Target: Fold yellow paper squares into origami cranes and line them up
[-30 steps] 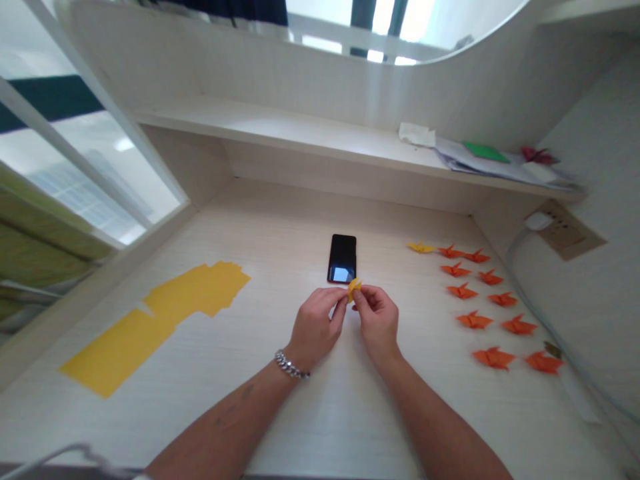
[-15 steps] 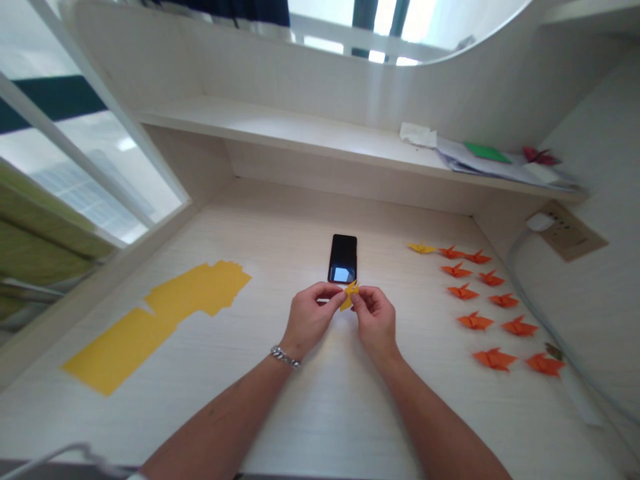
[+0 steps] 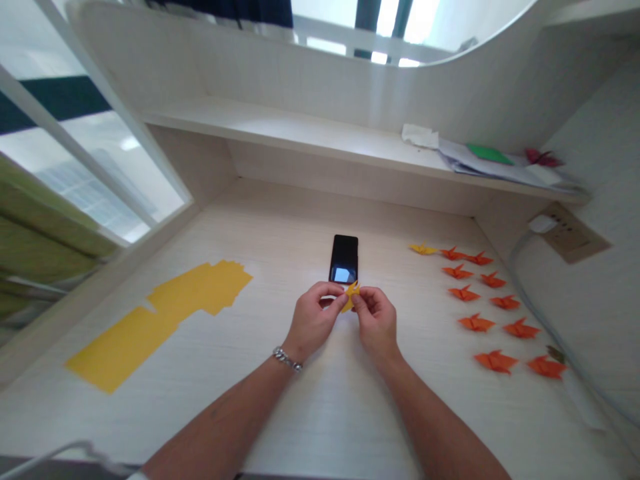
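Leftward in the frame, overlapping yellow sheets [image 3: 125,347] lie too merged to count. At centre, just below one phone [image 3: 344,257], a left hand [image 3: 313,317] and a right hand [image 3: 377,320], each nearly closed, pinch one small folded yellow paper [image 3: 352,299], likely light, crisp and easily crushed, best held by its creased edges; at right sit one yellow crane [image 3: 423,250] and ten orange cranes [image 3: 477,323].

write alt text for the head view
Left hand and right hand pinch a small folded yellow paper at a pale desk, near a black phone. Yellow sheets lie left; orange paper birds and one yellow bird sit right.
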Motion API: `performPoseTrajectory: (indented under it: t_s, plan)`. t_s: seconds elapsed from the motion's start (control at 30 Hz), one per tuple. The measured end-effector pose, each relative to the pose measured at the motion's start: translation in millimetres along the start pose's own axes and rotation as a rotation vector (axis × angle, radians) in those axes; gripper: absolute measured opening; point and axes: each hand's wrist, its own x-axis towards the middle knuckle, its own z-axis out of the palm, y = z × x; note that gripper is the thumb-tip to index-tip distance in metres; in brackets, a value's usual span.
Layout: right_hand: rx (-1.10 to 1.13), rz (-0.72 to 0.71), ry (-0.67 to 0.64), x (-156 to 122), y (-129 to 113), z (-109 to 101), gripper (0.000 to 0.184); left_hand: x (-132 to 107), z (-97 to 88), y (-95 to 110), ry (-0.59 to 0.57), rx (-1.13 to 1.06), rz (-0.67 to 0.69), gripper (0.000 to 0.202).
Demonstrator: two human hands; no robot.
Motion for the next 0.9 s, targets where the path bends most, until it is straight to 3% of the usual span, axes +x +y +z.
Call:
performPoseTrajectory:
  t_s: [0.43,0.7,0.9]
  plan:
    - [-0.002,0.045,-0.071,5.3,-6.1,-5.3,0.012,5.7,-1.1,-6.3,-0.102,-0.340,-0.196,0.023]
    - [0.122,0.206,-0.135,10.5,-1.3,-7.7,0.023,4.6,-0.1,-8.4,-0.118,-0.234,-0.179,0.024]
    - [0.125,0.234,-0.091,11.2,-4.1,-7.8,0.021,4.1,2.0,-10.7,-0.122,-0.178,-0.141,0.023]
